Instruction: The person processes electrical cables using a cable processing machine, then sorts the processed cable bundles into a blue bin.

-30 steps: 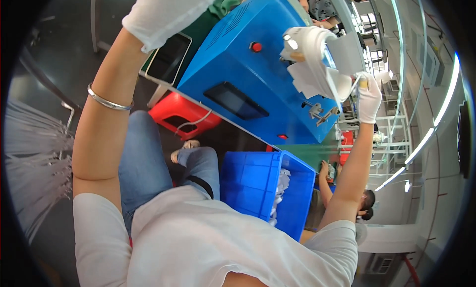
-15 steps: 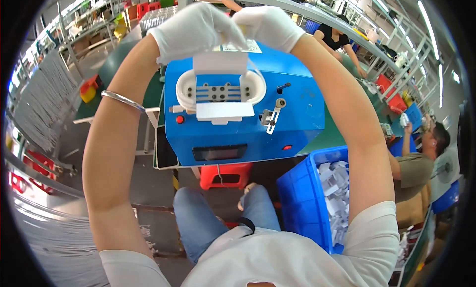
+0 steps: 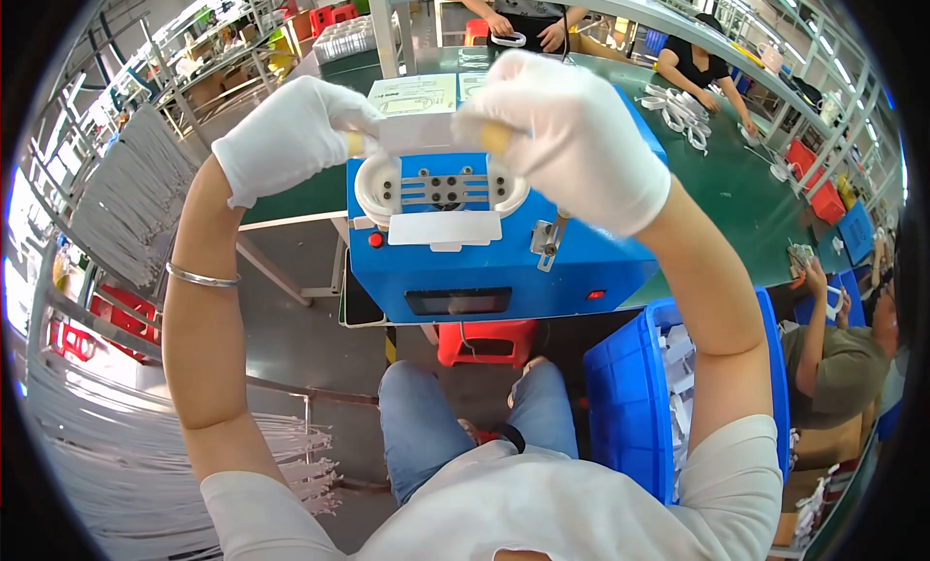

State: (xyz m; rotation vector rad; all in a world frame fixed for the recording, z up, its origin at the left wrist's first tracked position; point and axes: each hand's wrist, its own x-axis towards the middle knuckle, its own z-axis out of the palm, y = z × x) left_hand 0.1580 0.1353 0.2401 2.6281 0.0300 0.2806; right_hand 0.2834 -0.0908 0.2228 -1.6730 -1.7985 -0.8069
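A: What has the left hand [image 3: 291,140] got?
B: Its gloved fingers pinch the left end of a small white card [image 3: 417,133].
A: And the right hand [image 3: 572,140]?
B: Closed on the other end. The card's long axis runs between the fingertips, just above the blue machine [image 3: 484,261].
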